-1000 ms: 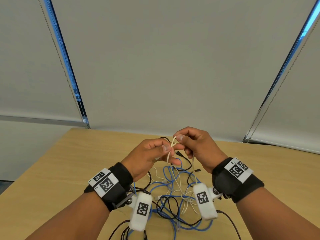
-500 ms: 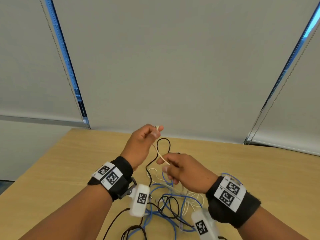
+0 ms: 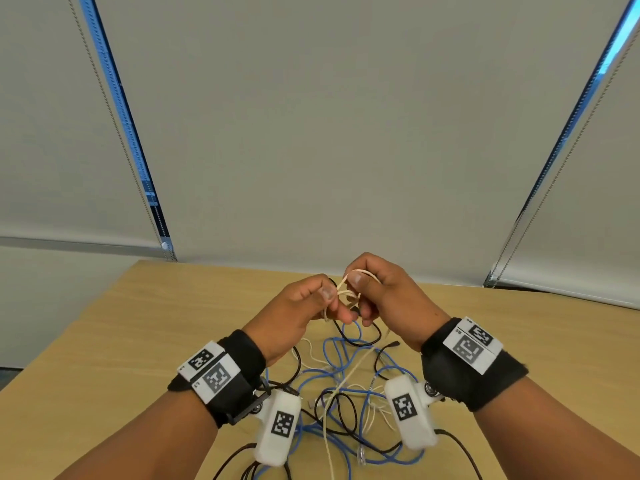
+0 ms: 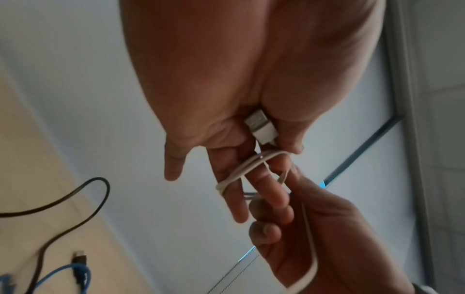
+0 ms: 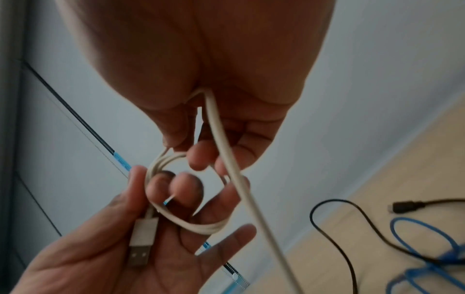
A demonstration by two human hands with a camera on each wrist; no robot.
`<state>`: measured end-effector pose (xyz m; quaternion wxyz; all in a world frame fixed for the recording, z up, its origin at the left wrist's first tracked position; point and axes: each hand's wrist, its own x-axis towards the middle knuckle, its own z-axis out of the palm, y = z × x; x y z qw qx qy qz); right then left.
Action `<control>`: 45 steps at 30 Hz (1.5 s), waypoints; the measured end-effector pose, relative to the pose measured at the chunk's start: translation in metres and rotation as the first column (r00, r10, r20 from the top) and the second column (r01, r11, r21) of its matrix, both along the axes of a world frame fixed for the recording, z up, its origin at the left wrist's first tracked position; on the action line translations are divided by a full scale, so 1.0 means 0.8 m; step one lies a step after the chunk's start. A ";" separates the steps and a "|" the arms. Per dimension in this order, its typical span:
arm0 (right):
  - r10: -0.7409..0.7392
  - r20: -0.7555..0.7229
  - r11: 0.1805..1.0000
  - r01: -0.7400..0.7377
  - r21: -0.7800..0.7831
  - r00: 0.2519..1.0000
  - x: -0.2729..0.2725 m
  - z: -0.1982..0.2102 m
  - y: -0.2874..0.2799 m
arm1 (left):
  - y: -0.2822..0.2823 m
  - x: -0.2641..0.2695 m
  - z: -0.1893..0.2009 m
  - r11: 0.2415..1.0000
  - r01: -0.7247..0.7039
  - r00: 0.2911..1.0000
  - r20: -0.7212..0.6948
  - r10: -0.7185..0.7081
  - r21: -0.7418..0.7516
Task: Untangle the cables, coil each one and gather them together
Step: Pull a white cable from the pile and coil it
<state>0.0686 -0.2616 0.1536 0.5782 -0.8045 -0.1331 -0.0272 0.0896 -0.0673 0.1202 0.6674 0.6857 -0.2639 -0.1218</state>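
Both hands are raised above the table, close together, working a white USB cable [image 3: 347, 293]. My left hand [image 3: 304, 306] has the cable looped around two fingers, and its thumb pins the USB plug [image 4: 260, 127] against the palm. The same loops [image 5: 176, 216] and plug [image 5: 142, 240] show in the right wrist view. My right hand [image 3: 377, 299] pinches the cable's free run [image 5: 234, 169], which trails down through its palm toward the table [image 3: 114, 341]. Below the hands lies a tangle of blue cable [image 3: 343, 362], black cable [image 3: 346, 410] and white cable.
The wooden table ends at a far edge just beyond the hands, with grey roller blinds [image 3: 318, 133] and bead chains behind it. A black plug [image 5: 402, 206] and blue loops [image 5: 427, 258] lie to the right of the tangle.
The hands had parted, left up and right down, stretching the white cable. Now they have come back together and another turn lies around the left fingers.
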 end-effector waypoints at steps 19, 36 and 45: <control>0.151 -0.108 0.987 -0.143 0.075 0.983 0.008 0.013 -0.003 | -0.009 -0.010 0.009 0.958 -0.127 0.960 -0.275 0.054 -0.257; 0.153 -0.365 0.971 -0.209 -0.118 0.918 -0.015 -0.054 -0.007 | 0.006 0.008 0.024 0.855 -0.144 0.956 -0.292 -0.009 -0.499; -0.086 0.147 0.927 0.133 -0.350 0.985 -0.015 0.021 -0.008 | -0.013 -0.004 0.013 0.972 -0.165 0.983 0.114 0.147 0.169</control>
